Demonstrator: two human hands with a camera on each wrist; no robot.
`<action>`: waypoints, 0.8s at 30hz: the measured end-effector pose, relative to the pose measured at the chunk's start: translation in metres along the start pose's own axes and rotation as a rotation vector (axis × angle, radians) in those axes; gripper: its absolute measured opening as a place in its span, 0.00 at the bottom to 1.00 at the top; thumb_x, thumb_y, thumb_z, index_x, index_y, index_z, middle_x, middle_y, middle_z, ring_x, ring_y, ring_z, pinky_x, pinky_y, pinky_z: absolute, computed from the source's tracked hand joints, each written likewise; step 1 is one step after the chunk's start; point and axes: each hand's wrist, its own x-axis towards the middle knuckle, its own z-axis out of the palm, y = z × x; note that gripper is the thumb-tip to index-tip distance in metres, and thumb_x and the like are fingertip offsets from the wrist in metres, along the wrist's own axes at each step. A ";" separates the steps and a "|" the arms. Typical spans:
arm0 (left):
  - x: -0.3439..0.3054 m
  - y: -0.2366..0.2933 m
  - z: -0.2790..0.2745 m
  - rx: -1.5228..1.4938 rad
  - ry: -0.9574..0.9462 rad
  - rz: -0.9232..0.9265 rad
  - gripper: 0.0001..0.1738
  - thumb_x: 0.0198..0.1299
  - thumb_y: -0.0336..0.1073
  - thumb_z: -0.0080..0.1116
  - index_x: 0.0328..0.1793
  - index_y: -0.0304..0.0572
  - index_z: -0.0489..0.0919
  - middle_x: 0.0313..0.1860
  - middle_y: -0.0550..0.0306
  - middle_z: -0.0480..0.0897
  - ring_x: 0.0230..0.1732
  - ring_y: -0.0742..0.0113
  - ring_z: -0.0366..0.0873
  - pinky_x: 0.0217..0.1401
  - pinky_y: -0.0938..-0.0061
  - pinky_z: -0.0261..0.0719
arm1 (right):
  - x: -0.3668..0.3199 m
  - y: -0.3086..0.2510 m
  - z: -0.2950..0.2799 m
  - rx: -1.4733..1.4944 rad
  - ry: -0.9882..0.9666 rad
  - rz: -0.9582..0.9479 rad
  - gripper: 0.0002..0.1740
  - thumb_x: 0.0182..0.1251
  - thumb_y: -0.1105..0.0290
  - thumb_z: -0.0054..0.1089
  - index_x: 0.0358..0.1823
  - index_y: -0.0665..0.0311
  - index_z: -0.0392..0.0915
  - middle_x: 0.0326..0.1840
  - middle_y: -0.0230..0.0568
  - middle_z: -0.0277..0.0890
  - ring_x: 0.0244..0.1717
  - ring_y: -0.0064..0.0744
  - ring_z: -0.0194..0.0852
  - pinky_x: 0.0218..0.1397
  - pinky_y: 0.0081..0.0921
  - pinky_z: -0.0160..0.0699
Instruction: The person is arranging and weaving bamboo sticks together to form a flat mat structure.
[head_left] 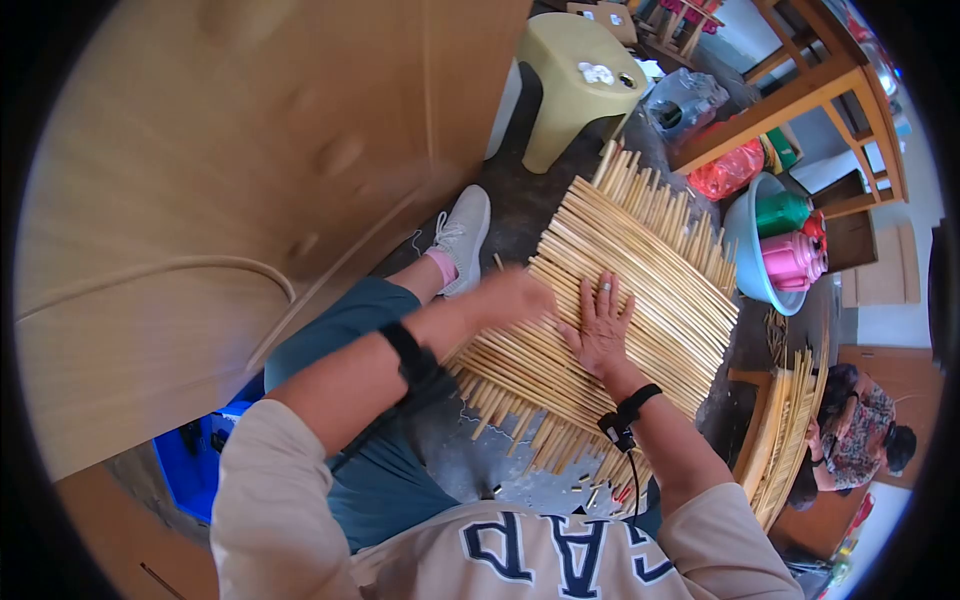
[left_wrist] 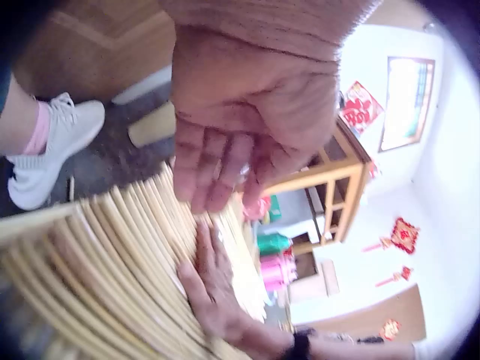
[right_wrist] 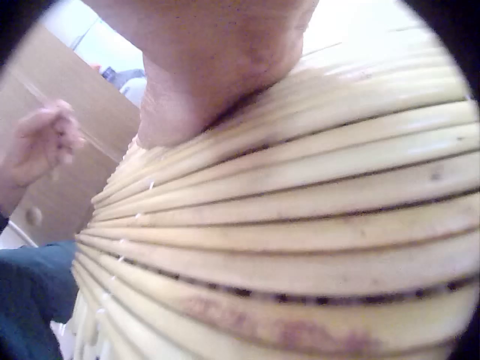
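Note:
A mat of thin pale sticks [head_left: 640,270], laced side by side, lies in front of me, with more sticks [head_left: 650,190] under it. My right hand [head_left: 605,325] rests flat on it, fingers spread, a ring on one finger. Raised by the mat's left edge, my left hand [head_left: 520,300] is blurred in the head view. Its fingers [left_wrist: 202,169] are curled toward the palm in the left wrist view; a small bright spot shows by the fingertips, and I cannot tell whether it is something held. White thread stitches [right_wrist: 120,259] run along the mat's edge in the right wrist view.
A wooden panel [head_left: 240,150] stands close on my left. Beyond the mat are a cream plastic stool [head_left: 580,60] and a blue basin [head_left: 742,250] holding flasks. Another person [head_left: 865,430] sits at the right beside a bundle of sticks [head_left: 785,440].

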 end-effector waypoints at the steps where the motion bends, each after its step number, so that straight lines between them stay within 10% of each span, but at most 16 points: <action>1: 0.008 -0.010 -0.024 0.057 0.160 -0.179 0.12 0.56 0.37 0.51 0.42 0.41 0.79 0.30 0.51 0.81 0.31 0.68 0.78 0.33 0.71 0.76 | 0.000 -0.001 0.000 0.000 -0.006 -0.011 0.47 0.57 0.36 0.39 0.70 0.61 0.44 0.73 0.58 0.28 0.74 0.52 0.16 0.66 0.60 0.12; 3: 0.024 -0.057 -0.046 0.265 0.251 -0.581 0.18 0.57 0.44 0.49 0.45 0.40 0.79 0.34 0.49 0.81 0.37 0.64 0.79 0.36 0.67 0.75 | 0.001 -0.001 0.000 -0.011 0.002 0.015 0.47 0.57 0.37 0.38 0.70 0.61 0.44 0.73 0.58 0.29 0.74 0.52 0.16 0.66 0.60 0.12; 6: 0.049 -0.268 0.016 0.321 0.187 -0.525 0.25 0.60 0.52 0.45 0.48 0.38 0.78 0.40 0.49 0.81 0.42 0.58 0.78 0.40 0.62 0.74 | 0.001 -0.004 0.000 -0.033 0.020 -0.003 0.47 0.57 0.37 0.38 0.69 0.63 0.45 0.73 0.58 0.31 0.74 0.53 0.18 0.66 0.59 0.14; 11: 0.044 -0.142 0.027 -0.407 0.059 -0.962 0.33 0.62 0.61 0.39 0.53 0.36 0.74 0.47 0.53 0.79 0.46 0.56 0.77 0.46 0.64 0.74 | 0.002 -0.003 -0.004 -0.028 0.030 -0.022 0.46 0.57 0.38 0.39 0.68 0.65 0.47 0.72 0.59 0.33 0.74 0.54 0.21 0.67 0.58 0.15; 14: 0.042 -0.153 0.026 -0.983 0.060 -0.778 0.25 0.64 0.49 0.45 0.53 0.33 0.73 0.46 0.51 0.79 0.44 0.67 0.78 0.44 0.73 0.76 | 0.002 -0.004 -0.004 -0.029 0.036 -0.026 0.46 0.58 0.38 0.39 0.68 0.65 0.48 0.72 0.59 0.33 0.74 0.54 0.22 0.67 0.57 0.15; 17: 0.030 -0.140 0.014 -1.077 0.027 -0.502 0.20 0.62 0.41 0.51 0.53 0.32 0.72 0.43 0.50 0.79 0.43 0.66 0.78 0.45 0.74 0.76 | 0.002 -0.003 -0.005 -0.018 0.031 -0.024 0.46 0.58 0.38 0.39 0.68 0.65 0.47 0.73 0.58 0.32 0.74 0.54 0.21 0.67 0.57 0.15; 24: 0.007 -0.124 -0.020 -1.109 0.145 -0.477 0.18 0.60 0.30 0.50 0.56 0.32 0.68 0.46 0.51 0.76 0.44 0.65 0.77 0.45 0.73 0.78 | 0.001 0.000 -0.002 -0.027 0.034 -0.009 0.46 0.58 0.37 0.38 0.69 0.62 0.46 0.73 0.58 0.30 0.74 0.52 0.21 0.67 0.58 0.15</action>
